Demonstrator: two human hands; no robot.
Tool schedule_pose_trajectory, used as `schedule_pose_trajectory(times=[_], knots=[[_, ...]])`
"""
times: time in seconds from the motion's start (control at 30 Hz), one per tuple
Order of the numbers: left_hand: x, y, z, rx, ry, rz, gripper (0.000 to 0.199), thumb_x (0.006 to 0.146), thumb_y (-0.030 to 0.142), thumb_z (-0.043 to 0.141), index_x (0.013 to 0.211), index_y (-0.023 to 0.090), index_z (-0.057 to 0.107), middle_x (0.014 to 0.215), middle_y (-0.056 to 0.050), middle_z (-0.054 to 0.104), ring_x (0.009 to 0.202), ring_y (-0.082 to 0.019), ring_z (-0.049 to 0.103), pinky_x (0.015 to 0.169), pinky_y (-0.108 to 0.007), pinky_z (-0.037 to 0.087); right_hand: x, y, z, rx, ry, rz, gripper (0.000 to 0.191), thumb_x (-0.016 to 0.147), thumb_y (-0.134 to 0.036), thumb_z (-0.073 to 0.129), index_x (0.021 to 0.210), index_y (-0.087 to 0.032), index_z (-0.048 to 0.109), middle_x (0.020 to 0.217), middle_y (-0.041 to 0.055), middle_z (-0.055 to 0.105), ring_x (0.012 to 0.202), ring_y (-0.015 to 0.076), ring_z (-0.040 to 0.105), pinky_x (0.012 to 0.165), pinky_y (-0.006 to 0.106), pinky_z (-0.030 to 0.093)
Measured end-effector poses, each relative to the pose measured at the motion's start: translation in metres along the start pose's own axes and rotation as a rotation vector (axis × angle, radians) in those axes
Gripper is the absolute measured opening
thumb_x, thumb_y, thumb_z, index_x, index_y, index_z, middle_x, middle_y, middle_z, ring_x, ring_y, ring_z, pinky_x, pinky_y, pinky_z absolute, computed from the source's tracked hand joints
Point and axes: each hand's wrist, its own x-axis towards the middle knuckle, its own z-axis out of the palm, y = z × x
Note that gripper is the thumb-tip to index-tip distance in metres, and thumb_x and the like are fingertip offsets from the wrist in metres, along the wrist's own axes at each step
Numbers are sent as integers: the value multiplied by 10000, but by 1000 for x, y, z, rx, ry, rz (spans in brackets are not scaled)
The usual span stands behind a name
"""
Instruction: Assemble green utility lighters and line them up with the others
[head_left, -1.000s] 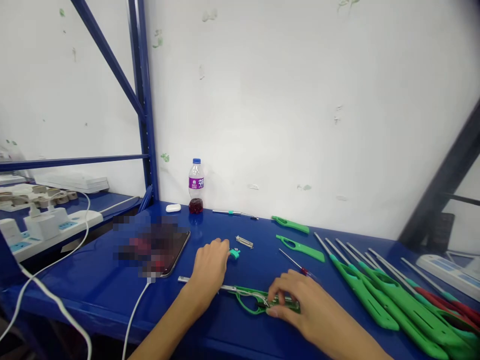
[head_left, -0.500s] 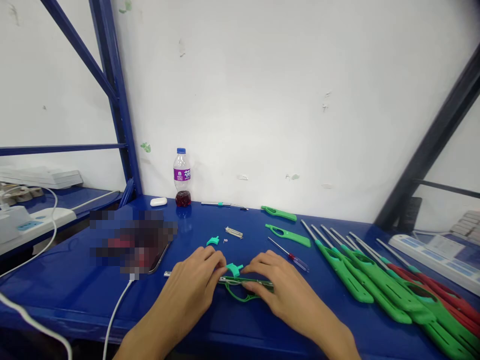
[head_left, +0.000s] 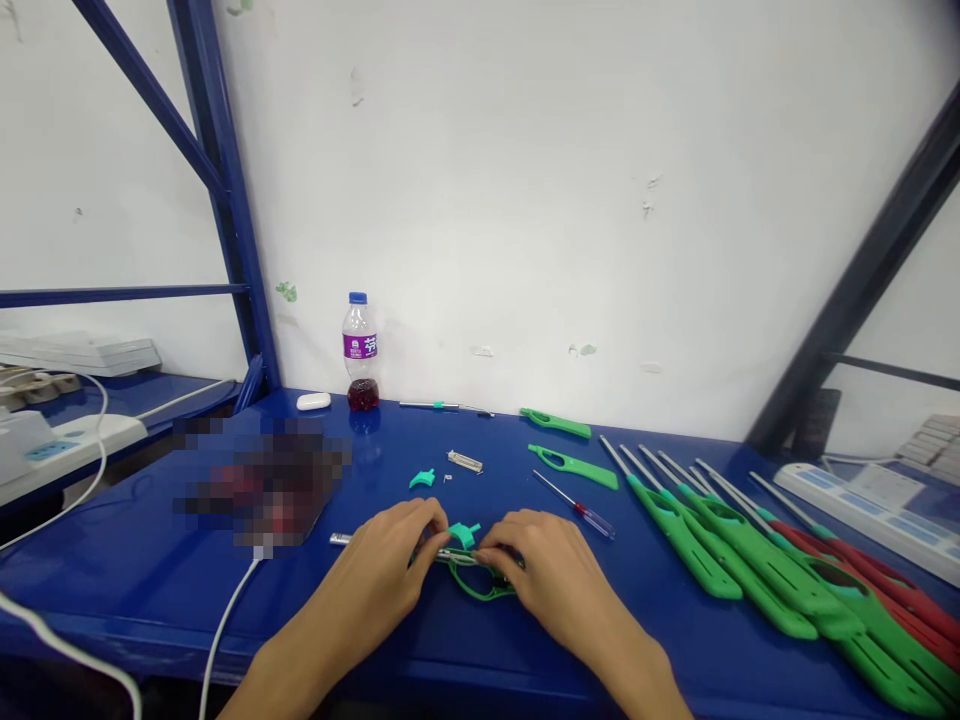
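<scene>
Near the front of the blue table, a green lighter casing (head_left: 484,592) with a metal rod lies between my hands. My left hand (head_left: 394,555) has its thumb and fingers pinched on the rod, whose silver tip (head_left: 340,539) sticks out to the left. A teal trigger piece (head_left: 463,535) sits by the left fingertips, above the casing. From the right, my right hand (head_left: 536,555) pinches the casing's inner parts near the middle; its fingers cover part of the casing. Behind them lie another teal trigger (head_left: 422,478), a small metal-and-white part (head_left: 465,462) and a tiny piece (head_left: 448,478).
Two green casing halves (head_left: 574,467) and a screwdriver (head_left: 576,505) lie behind my right hand. Several green and red lighters (head_left: 765,560) are piled at right beside a power strip (head_left: 870,510). A bottle (head_left: 361,355), white case (head_left: 313,401) and white cable (head_left: 229,630) are at left.
My right hand has shifted left, its thumb and fingers now closer together near the casing's middle. The teal trigger by my left fingertips has moved slightly and tilted. The view has shifted a little.
</scene>
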Motion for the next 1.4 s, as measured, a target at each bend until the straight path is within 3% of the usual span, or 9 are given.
schedule_pose_trajectory(times=[0.17, 0.57, 0.83, 1.03, 1.2, 1.4], knots=[[-1, 0, -2, -44, -8, -1, 168, 1062, 242, 484, 939, 247, 599, 908, 19, 683, 851, -199, 641, 759, -317, 411, -3, 1, -5, 67, -35, -31, 133, 1012, -333, 702, 1042, -292, 825, 954, -13, 800, 906, 202, 728, 777, 276, 433], [-1, -2, -2, -38, -14, 20, 205, 1068, 245, 459, 911, 245, 590, 931, 5, 688, 875, -201, 641, 786, -325, 421, -2, 0, -2, -101, -42, -96, 250, 1080, -218, 554, 972, -226, 780, 890, 25, 767, 835, 204, 722, 699, 291, 405], [0, -3, 0, 65, -3, 73, 194, 1045, 223, 496, 921, 241, 644, 943, -8, 705, 869, -209, 666, 749, -311, 446, -2, 5, 0, 102, -7, -52, 185, 1044, -206, 607, 1014, -256, 783, 957, 2, 791, 872, 192, 720, 754, 263, 436], [1, -4, 0, 141, 45, 145, 177, 1027, 223, 525, 972, 253, 690, 962, -7, 737, 885, -204, 684, 741, -297, 473, -2, 4, -2, 199, -9, 25, 135, 1027, -259, 628, 992, -263, 759, 899, -8, 798, 814, 203, 720, 679, 263, 421], [1, -6, 2, 117, 1, 101, 159, 1035, 212, 537, 972, 253, 677, 956, 4, 732, 905, -207, 680, 767, -304, 452, -6, 1, -9, 197, -35, 15, 200, 1049, -316, 611, 1013, -273, 803, 930, 1, 819, 821, 211, 732, 718, 270, 436], [1, -9, 5, 82, -50, 89, 205, 1059, 190, 489, 937, 252, 642, 906, 24, 733, 836, -187, 678, 750, -286, 433, -6, 5, -7, 124, -53, -52, 210, 1050, -254, 622, 1033, -265, 831, 971, 18, 816, 876, 212, 745, 770, 264, 449]])
